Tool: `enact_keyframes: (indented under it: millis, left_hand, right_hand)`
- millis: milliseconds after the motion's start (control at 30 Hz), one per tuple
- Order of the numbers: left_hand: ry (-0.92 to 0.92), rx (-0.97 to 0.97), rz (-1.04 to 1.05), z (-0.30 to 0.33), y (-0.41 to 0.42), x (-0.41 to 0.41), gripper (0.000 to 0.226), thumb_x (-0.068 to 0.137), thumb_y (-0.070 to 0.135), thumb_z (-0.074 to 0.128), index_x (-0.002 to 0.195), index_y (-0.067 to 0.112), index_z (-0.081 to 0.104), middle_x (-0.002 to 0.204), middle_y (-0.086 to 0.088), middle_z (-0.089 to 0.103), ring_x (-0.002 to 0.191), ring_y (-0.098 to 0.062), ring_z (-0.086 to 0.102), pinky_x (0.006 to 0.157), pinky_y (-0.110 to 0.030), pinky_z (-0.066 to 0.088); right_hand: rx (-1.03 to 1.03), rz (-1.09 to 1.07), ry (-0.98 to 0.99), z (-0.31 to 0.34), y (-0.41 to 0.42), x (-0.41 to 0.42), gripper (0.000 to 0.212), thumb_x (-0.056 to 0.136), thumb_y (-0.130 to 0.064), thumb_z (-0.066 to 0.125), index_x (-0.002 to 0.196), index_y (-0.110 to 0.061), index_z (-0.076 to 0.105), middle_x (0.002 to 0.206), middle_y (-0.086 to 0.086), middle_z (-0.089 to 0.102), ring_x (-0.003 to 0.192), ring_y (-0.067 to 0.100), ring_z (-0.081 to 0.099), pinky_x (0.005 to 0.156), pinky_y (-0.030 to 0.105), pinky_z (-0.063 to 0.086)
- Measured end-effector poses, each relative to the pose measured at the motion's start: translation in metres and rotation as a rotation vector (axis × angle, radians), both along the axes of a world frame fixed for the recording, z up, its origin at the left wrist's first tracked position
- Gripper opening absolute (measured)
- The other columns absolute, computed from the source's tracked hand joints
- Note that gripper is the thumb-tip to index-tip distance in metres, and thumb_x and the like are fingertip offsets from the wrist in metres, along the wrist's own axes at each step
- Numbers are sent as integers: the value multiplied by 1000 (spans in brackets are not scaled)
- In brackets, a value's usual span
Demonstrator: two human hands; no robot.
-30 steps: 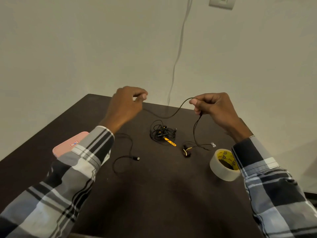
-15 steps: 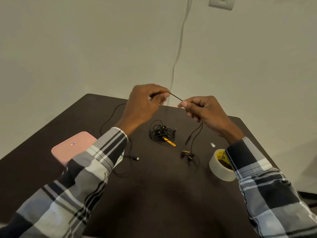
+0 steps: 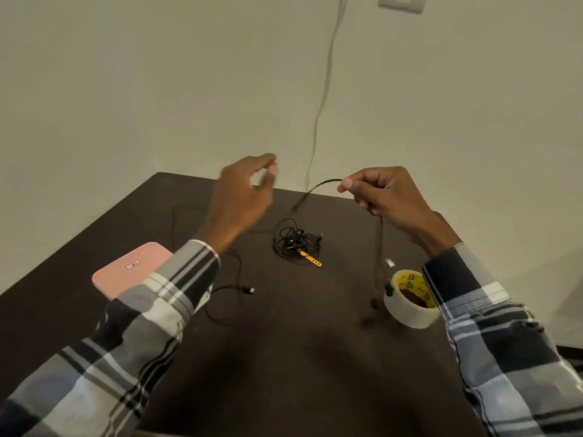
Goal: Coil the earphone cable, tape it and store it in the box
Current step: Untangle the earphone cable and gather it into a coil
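There are two earphone cables: one cable (image 3: 380,247) is in the air, and one tangled bundle (image 3: 296,241) with an orange strap lies at the middle of the table (image 3: 284,357). The right hand (image 3: 388,200) pinches the raised cable between thumb and index finger, the other fingers curled around it; from there one part arcs to the left and blurs, and another part hangs down, with the earbuds just beside the single roll of tape (image 3: 410,299). The left hand (image 3: 243,197) is blurred, with thumb and fingertips close together, and it is not possible to tell if it holds anything. The plug end of a cable (image 3: 251,290) rests on the table near the left sleeve. One pink box (image 3: 132,268) lies closed at the left, partly under that sleeve. The table is dark brown and stands against a plain pale wall, where one thin wire (image 3: 325,89) runs down and one switch plate (image 3: 402,2) is at the top edge.
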State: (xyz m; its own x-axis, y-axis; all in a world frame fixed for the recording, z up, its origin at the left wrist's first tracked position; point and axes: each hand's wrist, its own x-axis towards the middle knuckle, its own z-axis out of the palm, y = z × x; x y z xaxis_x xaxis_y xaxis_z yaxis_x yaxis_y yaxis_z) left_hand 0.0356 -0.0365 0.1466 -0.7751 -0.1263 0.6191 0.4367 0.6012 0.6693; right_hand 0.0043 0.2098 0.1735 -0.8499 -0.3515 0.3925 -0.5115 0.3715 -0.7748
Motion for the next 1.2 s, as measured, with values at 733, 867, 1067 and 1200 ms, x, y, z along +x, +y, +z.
enact_keyframes:
  millis: [733,867,1067,1200]
  left_hand:
    - [42,39,15,19,-36,-8,13,92,21,69,97,13,77,89,-2,74,78,-12,68,76,-24,57]
    - [-8,21,-13,12,-44,-11,10,88,18,74,96,16,77,92,2,74,80,4,66,75,-4,47]
    - [-3,76,-52,10,-47,-8,7,86,20,76,93,21,77,90,4,75,81,-4,69,77,-13,53]
    - [-6,115,-127,20,-37,-4,9,87,19,76,93,14,78,83,-4,74,69,-14,66,71,-32,59]
  right_hand:
    - [-14,-55,-68,-14,41,-11,20,95,-25,65,96,-8,75,70,5,70,63,13,63,58,24,47]
    - [42,-25,-65,-14,44,-12,20,96,-21,64,96,-5,76,86,1,78,91,11,71,74,26,53]
    - [159,53,-135,-15,48,-14,16,95,-13,65,105,-7,75,94,0,79,101,8,70,89,12,50]
    - [242,83,-195,-20,44,-15,24,94,-4,64,117,-11,69,98,0,79,102,7,71,90,18,51]
